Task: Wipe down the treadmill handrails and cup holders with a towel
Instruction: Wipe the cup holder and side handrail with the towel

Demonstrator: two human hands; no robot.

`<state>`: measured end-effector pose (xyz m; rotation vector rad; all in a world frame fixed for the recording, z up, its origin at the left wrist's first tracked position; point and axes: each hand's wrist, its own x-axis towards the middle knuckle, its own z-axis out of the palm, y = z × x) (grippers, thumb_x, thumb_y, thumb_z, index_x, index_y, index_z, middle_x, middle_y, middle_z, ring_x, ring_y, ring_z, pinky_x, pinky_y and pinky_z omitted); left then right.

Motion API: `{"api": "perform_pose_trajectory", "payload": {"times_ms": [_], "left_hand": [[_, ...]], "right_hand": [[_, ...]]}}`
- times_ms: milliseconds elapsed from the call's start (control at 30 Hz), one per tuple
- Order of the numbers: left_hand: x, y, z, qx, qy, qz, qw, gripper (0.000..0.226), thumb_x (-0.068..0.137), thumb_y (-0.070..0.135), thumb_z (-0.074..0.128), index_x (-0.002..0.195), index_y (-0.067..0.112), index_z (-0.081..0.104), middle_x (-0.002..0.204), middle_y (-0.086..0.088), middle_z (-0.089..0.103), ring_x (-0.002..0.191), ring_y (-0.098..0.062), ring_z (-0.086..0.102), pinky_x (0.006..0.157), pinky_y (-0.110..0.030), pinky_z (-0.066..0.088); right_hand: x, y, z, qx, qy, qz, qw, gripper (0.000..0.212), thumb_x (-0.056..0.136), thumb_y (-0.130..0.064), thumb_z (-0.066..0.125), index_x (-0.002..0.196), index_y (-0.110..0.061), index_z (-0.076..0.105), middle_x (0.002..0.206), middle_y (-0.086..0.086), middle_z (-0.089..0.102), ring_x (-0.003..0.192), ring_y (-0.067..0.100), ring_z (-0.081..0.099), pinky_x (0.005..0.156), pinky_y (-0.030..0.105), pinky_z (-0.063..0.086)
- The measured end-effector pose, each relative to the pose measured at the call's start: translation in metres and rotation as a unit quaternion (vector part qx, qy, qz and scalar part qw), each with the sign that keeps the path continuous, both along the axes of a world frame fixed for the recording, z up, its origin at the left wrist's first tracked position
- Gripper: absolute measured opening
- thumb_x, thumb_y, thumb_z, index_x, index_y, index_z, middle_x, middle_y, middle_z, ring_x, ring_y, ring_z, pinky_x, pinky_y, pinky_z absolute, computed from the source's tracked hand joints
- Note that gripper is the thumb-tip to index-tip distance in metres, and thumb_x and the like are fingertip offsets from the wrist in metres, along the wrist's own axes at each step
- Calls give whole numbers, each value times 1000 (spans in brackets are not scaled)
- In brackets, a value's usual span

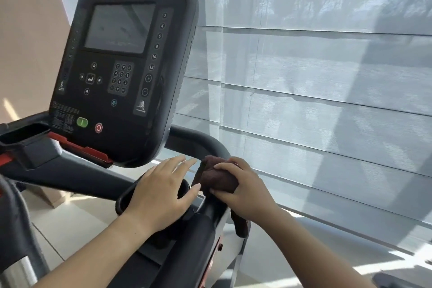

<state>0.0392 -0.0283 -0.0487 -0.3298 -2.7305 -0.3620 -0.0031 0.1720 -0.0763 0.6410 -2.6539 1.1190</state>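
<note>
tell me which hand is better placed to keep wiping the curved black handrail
The right hand. It grips the dark brown towel wrapped over the curved black handrail. The left hand lies flat and open over the round black cup holder, holding no cloth.

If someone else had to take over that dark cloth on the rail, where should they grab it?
Probably from above, as the right hand does: the towel is bunched over the top of the right handrail, so palm on the wad, fingers curling down both sides. Its loose tail hangs off the rail's outer side; holding only that would give little control.
</note>
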Motion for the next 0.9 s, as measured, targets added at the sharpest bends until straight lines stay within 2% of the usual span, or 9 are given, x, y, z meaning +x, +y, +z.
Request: {"api": "perform_pose_trajectory", "payload": {"times_ms": [167,300,467,567,633,700,767,900], "left_hand": [[31,0,6,-4,12,6,1000,53,85,54,43,134,32,41,138,10,44,129,-9,37,105,-31,31],[66,-7,11,-13,20,17,1000,52,85,56,39,131,32,42,134,13,46,125,-8,39,103,-29,34],[119,-17,8,-9,1,61,998,52,85,55,42,132,31,44,138,13,44,129,-7,37,104,-30,32],[152,-23,-1,-8,-26,83,996,52,85,57,41,132,33,43,138,15,43,128,-5,37,104,-28,33],[167,-29,-7,-14,-35,103,994,53,85,57,40,132,34,43,138,16,43,128,-5,36,104,-27,33],[176,-36,-12,-23,-40,116,992,52,85,56,40,132,33,43,136,16,44,126,-6,39,103,-27,35],[178,-42,-14,-29,-42,124,991,51,86,55,40,131,32,44,132,16,47,122,-6,43,99,-28,39],[164,-57,-15,-40,-41,135,989,49,86,52,43,129,29,48,128,12,52,119,-9,46,95,-30,40]], "right_hand": [[37,12,1,-57,2,1,998,43,72,-42,73,112,-41,58,116,-19,48,102,-3,49,87,11,37],[63,12,6,-60,14,18,998,43,73,-43,73,113,-40,59,117,-20,48,104,-3,49,88,10,36],[98,-2,9,-86,23,39,995,45,74,-46,70,117,-40,58,121,-16,49,108,2,49,94,20,40],[121,-19,1,1,6,77,997,65,73,-60,59,133,-47,38,131,-14,38,117,10,42,99,27,39],[130,-32,-8,77,13,72,994,74,75,-68,50,140,-50,19,141,-12,24,127,18,28,104,37,36],[134,-43,-11,107,32,43,993,75,77,-70,45,141,-50,10,149,-12,13,136,21,12,105,48,34],[136,-51,-12,115,44,30,992,73,79,-69,44,141,-48,10,152,-15,10,139,20,7,103,54,35],[126,-58,-13,115,39,24,992,63,83,-62,48,138,-51,19,148,-16,21,134,20,18,96,55,40]]}}
